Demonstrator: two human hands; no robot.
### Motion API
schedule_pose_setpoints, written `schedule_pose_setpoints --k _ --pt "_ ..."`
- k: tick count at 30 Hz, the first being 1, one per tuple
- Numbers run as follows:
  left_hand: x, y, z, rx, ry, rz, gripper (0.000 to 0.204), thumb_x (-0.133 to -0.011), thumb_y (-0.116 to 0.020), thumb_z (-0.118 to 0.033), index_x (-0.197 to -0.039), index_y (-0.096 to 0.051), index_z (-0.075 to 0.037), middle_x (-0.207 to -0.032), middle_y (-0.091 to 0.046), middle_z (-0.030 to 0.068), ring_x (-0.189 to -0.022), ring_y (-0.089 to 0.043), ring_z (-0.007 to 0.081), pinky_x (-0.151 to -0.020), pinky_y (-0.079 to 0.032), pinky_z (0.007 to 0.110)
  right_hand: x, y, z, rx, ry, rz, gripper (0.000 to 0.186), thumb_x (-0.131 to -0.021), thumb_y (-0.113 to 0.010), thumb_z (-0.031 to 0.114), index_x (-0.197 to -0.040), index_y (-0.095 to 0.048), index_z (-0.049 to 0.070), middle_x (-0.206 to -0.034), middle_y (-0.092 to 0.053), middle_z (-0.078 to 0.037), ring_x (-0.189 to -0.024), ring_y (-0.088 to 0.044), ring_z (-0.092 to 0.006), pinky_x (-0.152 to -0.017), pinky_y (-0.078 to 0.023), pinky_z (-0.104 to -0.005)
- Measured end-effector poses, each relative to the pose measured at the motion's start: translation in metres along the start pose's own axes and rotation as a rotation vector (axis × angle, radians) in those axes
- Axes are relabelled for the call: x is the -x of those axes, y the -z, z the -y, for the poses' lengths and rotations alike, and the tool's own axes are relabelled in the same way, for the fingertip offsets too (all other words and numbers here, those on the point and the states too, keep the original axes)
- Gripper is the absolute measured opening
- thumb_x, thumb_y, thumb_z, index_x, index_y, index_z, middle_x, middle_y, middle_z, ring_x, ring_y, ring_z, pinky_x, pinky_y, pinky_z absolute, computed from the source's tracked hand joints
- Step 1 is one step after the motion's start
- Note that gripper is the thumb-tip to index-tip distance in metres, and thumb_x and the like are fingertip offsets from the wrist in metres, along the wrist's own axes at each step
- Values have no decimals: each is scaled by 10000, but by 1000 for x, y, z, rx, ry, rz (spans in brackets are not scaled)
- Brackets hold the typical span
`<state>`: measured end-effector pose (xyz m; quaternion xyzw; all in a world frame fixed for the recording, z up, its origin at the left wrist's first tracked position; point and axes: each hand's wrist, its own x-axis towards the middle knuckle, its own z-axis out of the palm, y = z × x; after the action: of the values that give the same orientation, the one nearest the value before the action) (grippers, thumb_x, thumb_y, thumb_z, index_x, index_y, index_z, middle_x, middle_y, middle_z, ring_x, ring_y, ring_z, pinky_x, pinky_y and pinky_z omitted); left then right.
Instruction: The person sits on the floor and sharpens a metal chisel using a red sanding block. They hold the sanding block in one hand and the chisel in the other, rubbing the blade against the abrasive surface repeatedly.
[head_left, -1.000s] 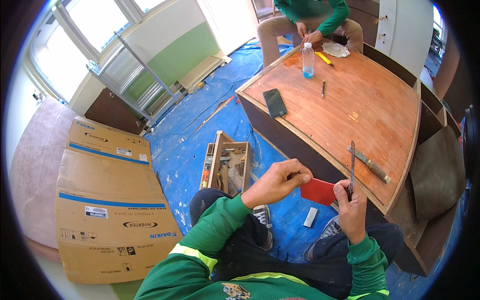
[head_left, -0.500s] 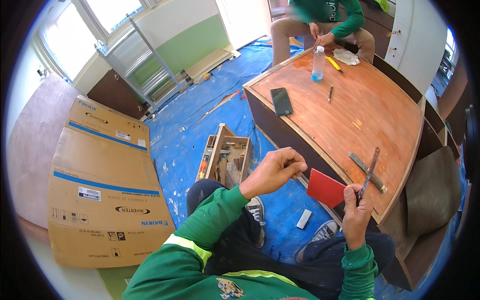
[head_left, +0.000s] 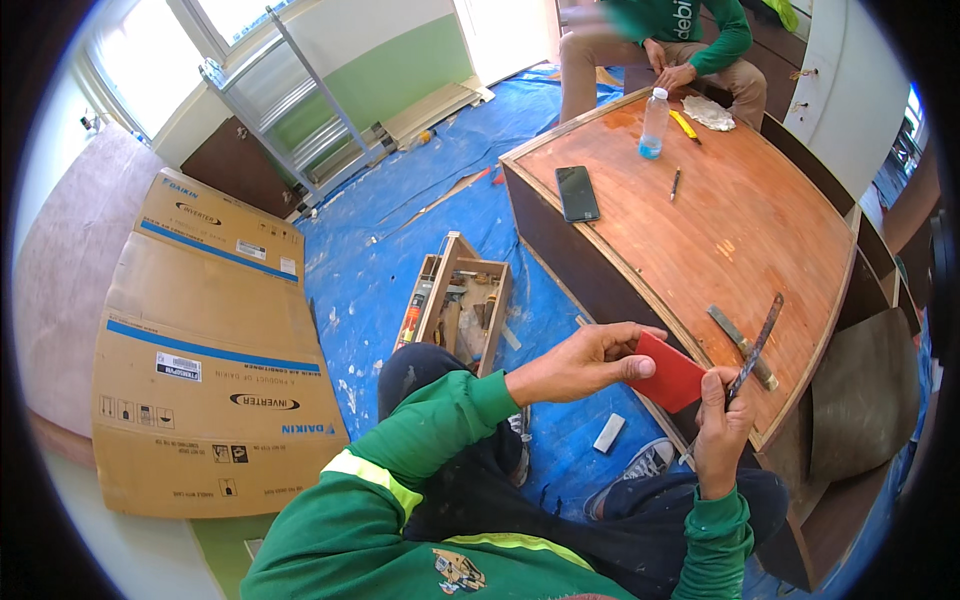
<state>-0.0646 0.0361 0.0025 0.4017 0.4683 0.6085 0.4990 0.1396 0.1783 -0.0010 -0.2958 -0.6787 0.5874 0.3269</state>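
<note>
My right hand [head_left: 724, 430] is closed on a narrow, dark, speckled strip-like tool [head_left: 768, 335] pointing up, with the right end of a flat red rectangular sheet [head_left: 668, 372] also at its fingers. My left hand [head_left: 590, 365] closes its thumb and fingers on the sheet's left edge; some fingertips are hidden behind it. Beyond my right hand a flat grey bar [head_left: 738, 342] with a brownish end lies on the reddish wooden panel [head_left: 640, 200] of a cabinet lying down. A small whitish block [head_left: 608, 434] rests on the blue sheeting [head_left: 370, 270] between my feet.
On the panel are a phone [head_left: 577, 194], a bottle [head_left: 654, 125], a pencil [head_left: 675, 184], a yellow cutter [head_left: 684, 125] and a crumpled cloth [head_left: 708, 113]. Another person [head_left: 690, 60] sits behind it. A wooden toolbox [head_left: 490, 270], flattened cardboard [head_left: 215, 340] and a ladder [head_left: 290, 100] stand left.
My left hand has moved right and taken hold of the red sheet's left edge. My right hand still grips the dark tool, shifted slightly right in view.
</note>
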Motion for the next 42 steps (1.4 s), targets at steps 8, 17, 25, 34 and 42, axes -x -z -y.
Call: schedule_pose_setpoints --k 8,17,25,34,42 --pt "2 -1 2 -2 -29 -19 541 -1048 -709 -339 -1456 -580 -8 -1255 -710 79 -1164 -655 149 -1032 -532 345 1 -2 1 -4 -4 15 208 -1104 -629 196 -949 -646 59 -748 -479 79 -634 -366 -19 -559 -263 -231" --pt "3 0 -1 -266 -54 -61 347 -1045 -718 -341 -1192 -745 -27 -1037 -705 47 -991 -647 139 -893 -527 327 -1 -1 2 36 23 35 215 -1099 -639 193 -956 -652 32 -788 -550 38 -712 -467 -61 -641 -371 -246" --pt "3 0 -1 -485 -97 -12 347 -1023 -736 -334 -1153 -763 -13 -1080 -725 91 -1030 -679 211 -913 -544 381 1 -1 8 17 21 51 219 -1091 -652 187 -956 -662 16 -831 -608 12 -778 -536 -85 -720 -437 -259" --pt "1 -3 0 -661 -186 -39 283 -985 -782 -274 -1127 -781 -28 -1030 -720 131 -980 -694 288 -857 -545 407 2 1 9 15 55 40 201 -1082 -670 185 -975 -662 14 -846 -620 6 -791 -554 -81 -725 -455 -253" --pt "4 -8 -5 -868 -373 -78 226 -938 -816 -217 -1074 -786 -38 -993 -702 125 -913 -694 318 -777 -559 424 1 -3 16 -11 124 27 163 -1081 -671 168 -1008 -655 23 -874 -613 3 -813 -559 -85 -752 -470 -256"
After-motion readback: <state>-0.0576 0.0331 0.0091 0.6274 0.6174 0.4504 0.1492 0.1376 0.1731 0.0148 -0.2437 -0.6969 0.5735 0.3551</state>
